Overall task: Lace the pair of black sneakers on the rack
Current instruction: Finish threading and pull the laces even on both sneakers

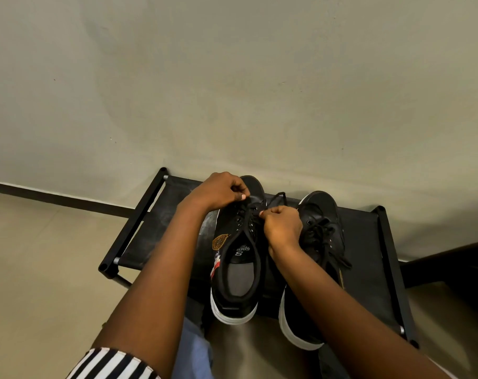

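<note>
Lacing in progress on the left sneaker, near the toe end.

Both black sneakers stand side by side on the black shoe rack (pixel 382 242), toes toward the wall. The right sneaker (pixel 321 214) already carries a lace criss-crossed through its eyelets, the loose ends trailing over its side, so it looks threaded though whether it is tied I cannot tell. The left sneaker (pixel 236 258) is the one in hand: the left hand (pixel 218 191) has its fingers curled, pinching the black lace (pixel 276 196) by the toe, and the right hand (pixel 283 225) pinches another stretch of it over the front eyelets. Eyelets nearer the tongue appear empty, so by my judgement most of this shoe's lacing is left.
</note>
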